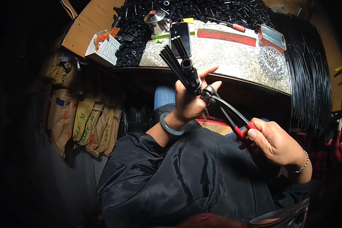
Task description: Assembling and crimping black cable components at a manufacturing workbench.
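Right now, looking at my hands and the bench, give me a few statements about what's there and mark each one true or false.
1. The left hand holds a black tube with a fan of thin black rods. True.
2. The right hand holds a screwdriver. False: it grips red-handled pliers, whose nose meets the lower end of the black tube.
3. A dark phone lies on the speckled bench top. True.
4. The glass dish sits at the bench's left end. False: it is toward the right end, below a red tin.
5. A green bangle is on the left wrist. True.
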{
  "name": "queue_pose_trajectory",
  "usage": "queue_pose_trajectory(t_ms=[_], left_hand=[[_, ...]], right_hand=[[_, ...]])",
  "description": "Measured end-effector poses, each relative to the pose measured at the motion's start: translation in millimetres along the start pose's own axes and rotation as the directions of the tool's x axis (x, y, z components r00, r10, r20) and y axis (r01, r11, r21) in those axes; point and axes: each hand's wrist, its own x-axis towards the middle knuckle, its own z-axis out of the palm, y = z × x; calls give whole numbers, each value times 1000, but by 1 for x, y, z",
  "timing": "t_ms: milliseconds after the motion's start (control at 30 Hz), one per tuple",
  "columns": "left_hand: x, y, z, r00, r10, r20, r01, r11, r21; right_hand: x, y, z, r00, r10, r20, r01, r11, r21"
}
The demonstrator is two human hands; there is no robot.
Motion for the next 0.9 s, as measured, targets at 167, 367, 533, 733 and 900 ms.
queue_pose_trajectory(t_ms=[167, 367, 533, 733, 900], left_hand=[[1, -1, 1, 1000, 12, 0, -12, 997, 75], [1, -1, 3, 1000, 13, -18, -11, 996, 85], [2, 0, 5, 1000, 16, -24, -14, 997, 81], [3, 4, 8, 998, -41, -47, 42, 999, 17], [8, 16, 14, 979, -145, -141, 132, 987, -92]], right_hand=[[0, -4, -3, 999, 27, 19, -27, 1000, -14], [-2, -4, -2, 997, 71, -13, -72, 997, -3], [-2, -6, -2, 1000, 26, -12, -26, 1000, -14], [0, 0, 6, 991, -103, -88, 93, 990, -110], [9, 21, 24, 939, -290, -183, 233, 931, -282]])
